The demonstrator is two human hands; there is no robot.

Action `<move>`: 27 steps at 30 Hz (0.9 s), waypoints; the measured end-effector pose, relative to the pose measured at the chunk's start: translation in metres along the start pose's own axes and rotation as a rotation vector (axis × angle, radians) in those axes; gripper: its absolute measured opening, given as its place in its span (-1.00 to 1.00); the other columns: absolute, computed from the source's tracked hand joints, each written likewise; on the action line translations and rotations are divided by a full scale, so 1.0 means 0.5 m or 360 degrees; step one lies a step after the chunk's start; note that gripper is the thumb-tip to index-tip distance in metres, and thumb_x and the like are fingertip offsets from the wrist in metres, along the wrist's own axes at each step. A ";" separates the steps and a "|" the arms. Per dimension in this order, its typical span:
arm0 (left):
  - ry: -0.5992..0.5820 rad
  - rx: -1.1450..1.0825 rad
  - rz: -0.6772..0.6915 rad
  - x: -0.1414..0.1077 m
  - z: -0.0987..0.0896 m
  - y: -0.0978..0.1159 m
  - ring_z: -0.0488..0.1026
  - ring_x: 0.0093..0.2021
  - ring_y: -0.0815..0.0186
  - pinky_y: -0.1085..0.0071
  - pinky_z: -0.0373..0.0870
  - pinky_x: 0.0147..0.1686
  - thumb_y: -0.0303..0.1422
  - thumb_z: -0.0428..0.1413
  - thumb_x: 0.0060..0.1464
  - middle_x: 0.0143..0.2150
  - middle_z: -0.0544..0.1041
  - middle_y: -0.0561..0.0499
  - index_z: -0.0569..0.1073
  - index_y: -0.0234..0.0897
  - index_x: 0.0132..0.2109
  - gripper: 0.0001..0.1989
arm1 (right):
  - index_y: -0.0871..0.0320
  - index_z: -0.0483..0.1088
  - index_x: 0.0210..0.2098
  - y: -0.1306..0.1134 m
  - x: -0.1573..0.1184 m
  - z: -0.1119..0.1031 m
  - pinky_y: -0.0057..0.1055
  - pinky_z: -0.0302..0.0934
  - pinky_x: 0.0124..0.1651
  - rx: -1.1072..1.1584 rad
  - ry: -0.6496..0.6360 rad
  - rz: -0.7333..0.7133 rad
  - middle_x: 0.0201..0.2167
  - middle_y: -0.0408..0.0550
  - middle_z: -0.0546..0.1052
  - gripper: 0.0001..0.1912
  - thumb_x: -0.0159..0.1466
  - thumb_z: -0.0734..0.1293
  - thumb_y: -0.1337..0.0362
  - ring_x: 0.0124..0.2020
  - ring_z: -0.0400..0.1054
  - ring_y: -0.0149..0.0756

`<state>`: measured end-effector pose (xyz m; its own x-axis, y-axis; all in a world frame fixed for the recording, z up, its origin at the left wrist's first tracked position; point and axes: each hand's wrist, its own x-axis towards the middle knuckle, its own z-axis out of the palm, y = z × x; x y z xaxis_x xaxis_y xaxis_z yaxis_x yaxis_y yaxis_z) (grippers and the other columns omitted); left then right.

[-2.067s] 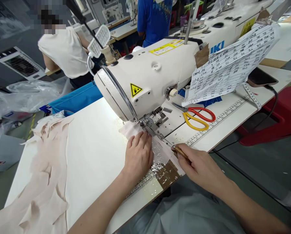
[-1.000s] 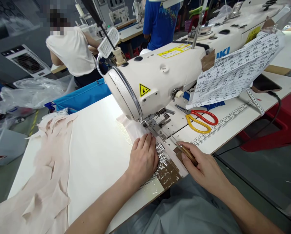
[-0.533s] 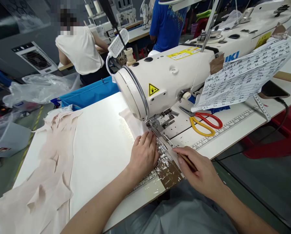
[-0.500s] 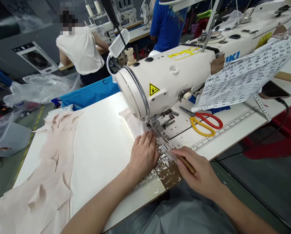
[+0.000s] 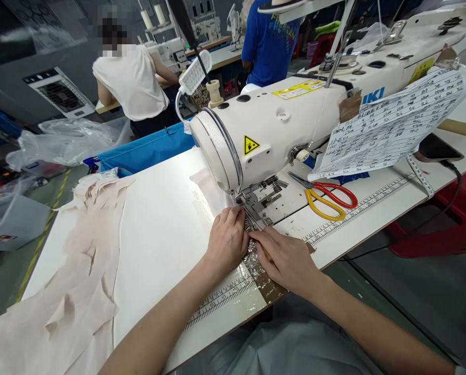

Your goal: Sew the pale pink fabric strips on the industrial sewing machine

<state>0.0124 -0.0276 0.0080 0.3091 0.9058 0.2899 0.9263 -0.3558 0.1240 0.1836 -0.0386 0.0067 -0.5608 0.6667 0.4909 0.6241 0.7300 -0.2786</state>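
My left hand [image 5: 228,238] lies by the needle area of a white sewing machine [image 5: 291,117], fingers together and curled down at a pale pink fabric piece [image 5: 208,188]. Most of what its fingers press is hidden. Close beside it, my right hand [image 5: 289,259] is closed around a slim wooden-handled tool [image 5: 268,255]; only a bit of the handle shows, and its tip is hidden. Its fingertips nearly meet my left hand just in front of the presser foot. Under both hands, shiny clear tape [image 5: 261,276] covers a brown strip on the table.
Scissors [image 5: 326,200] with red and yellow handles lie right of the needle. A pile of pale pink fabric pieces [image 5: 76,271] covers the table's left side. A handwritten sheet [image 5: 389,125] hangs before the machine, near a phone [image 5: 438,148]. Two people sit beyond.
My right hand has moved left and forward, up against my left hand, with the wooden-handled tool now mostly covered. My left hand has shifted slightly. The view has tilted a little.
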 end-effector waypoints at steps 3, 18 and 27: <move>0.0022 -0.0027 -0.0006 -0.001 0.000 -0.001 0.34 0.00 0.10 0.14 0.42 -0.02 -0.52 -0.10 0.17 0.05 0.39 -0.23 0.35 -0.41 0.11 -0.63 | 0.23 0.40 -0.04 -0.002 0.005 0.002 -0.45 0.11 -0.52 -0.0112 -0.0076 0.0004 -0.27 0.00 0.54 -0.72 0.38 0.11 0.38 -0.50 0.38 -0.36; 0.0032 -0.0018 -0.0015 0.002 -0.003 -0.022 0.34 0.04 0.08 0.11 0.40 0.01 -0.52 -0.08 0.16 0.08 0.42 -0.21 0.39 -0.42 0.12 -0.61 | 0.28 0.39 0.08 -0.024 0.013 0.006 -0.42 0.14 -0.52 -0.0500 -0.0331 0.0114 -0.18 0.11 0.59 -0.65 0.32 0.22 0.41 -0.54 0.43 -0.32; 0.0122 -0.0026 -0.0116 -0.005 -0.029 -0.026 0.36 0.08 0.13 0.16 0.40 0.02 -0.49 -0.05 0.20 0.08 0.46 -0.17 0.39 -0.38 0.09 -0.66 | 0.21 0.41 0.00 -0.020 -0.040 -0.029 -0.42 0.27 -0.41 0.0142 0.0083 0.0090 -0.30 0.00 0.58 -0.70 0.43 0.10 0.34 -0.39 0.49 -0.29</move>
<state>-0.0035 -0.0285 0.0194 0.2230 0.9095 0.3509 0.9419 -0.2937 0.1627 0.1964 -0.0613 0.0117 -0.4959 0.7001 0.5138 0.6016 0.7036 -0.3782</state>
